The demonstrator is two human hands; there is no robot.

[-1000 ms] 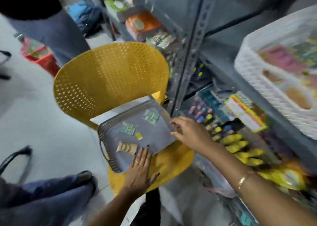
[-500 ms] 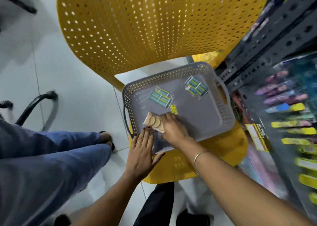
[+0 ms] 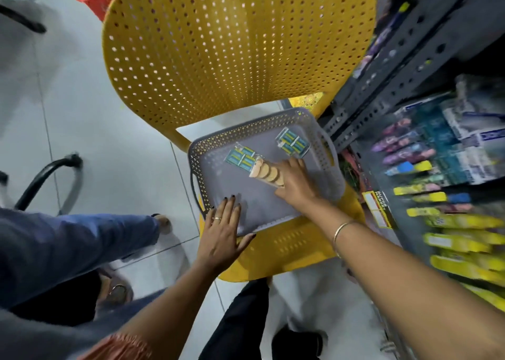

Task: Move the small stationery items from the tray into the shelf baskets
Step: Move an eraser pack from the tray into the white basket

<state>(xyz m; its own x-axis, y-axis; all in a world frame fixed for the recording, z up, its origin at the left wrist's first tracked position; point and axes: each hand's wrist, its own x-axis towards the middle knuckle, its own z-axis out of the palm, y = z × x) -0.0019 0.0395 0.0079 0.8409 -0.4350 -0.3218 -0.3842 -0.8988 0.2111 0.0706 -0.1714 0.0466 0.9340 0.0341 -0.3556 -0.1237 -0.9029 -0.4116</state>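
Left hand (image 3: 222, 230) flat on tray (image 3: 322, 152) near edge; right hand (image 3: 296, 182) pinching tan packet (image 3: 266, 172) mid-tray

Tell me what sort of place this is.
Probably a small stationery shop: a slotted metal shelf rack packed with packaged pens and markers, and a grey tray of small packets on a yellow chair.

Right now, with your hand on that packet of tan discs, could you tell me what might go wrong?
The tray sits on a yellow chair with its near edge close to the seat's front; only the left hand, flat on its corner, steadies it, so a tug may slide it. The right hand seems to only rest on the disc packet, which touches a blue-green packet and could drag it along.
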